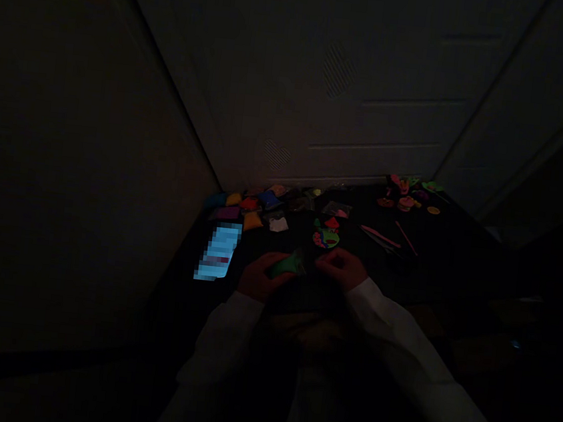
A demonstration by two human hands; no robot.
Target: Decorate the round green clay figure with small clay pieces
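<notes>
My left hand point(260, 277) is closed around a clear bag of green modelling clay point(286, 265), its loose plastic end pointing right. A short gap to the right, my right hand point(343, 268) has thumb and fingers drawn together in a pinch; the dim light hides whatever may be between them. Just beyond the hands lies a round, multicoloured clay piece point(325, 238) in green, pink and blue. A small red clay triangle point(332, 222) is at its far edge, with a dark green bit point(317, 222) beside it.
A lit phone point(219, 251) lies on the dark table point(437, 261) at left. Several bagged clays, including an orange one point(253, 220) and a white one point(277, 223), line the back left. Scissors point(382, 240) and a pink stick point(406, 237) lie right; clay figures point(406, 202) stand behind.
</notes>
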